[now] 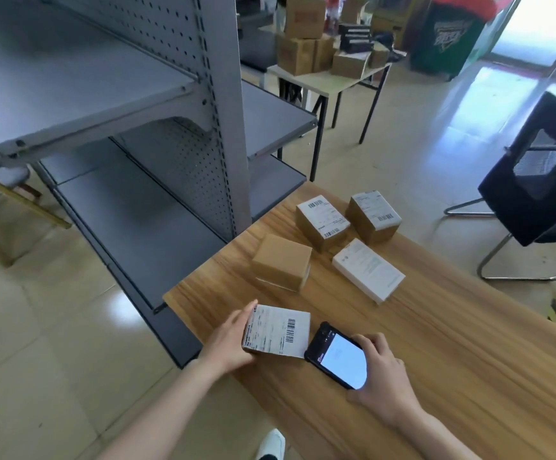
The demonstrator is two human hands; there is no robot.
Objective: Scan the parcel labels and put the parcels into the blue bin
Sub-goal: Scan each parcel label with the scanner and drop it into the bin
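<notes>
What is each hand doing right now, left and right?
Left hand: holding the labelled parcel by its left edge.
Right hand: holding the phone, screen lit.

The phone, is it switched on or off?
On. The phone in the right hand shows a bright white screen. It sits beside the labelled parcel that the left hand holds.

1. One camera, worn on the person's head, faces forward and steeply down onto the wooden bench (452, 376).
2. It sits close: the bench's near end fills the lower right (both forearms (177, 403) enter from the bottom edge).
3. Its wide lens also takes in grey shelving (130, 104) left and a second bench (319, 79) far off.
</notes>
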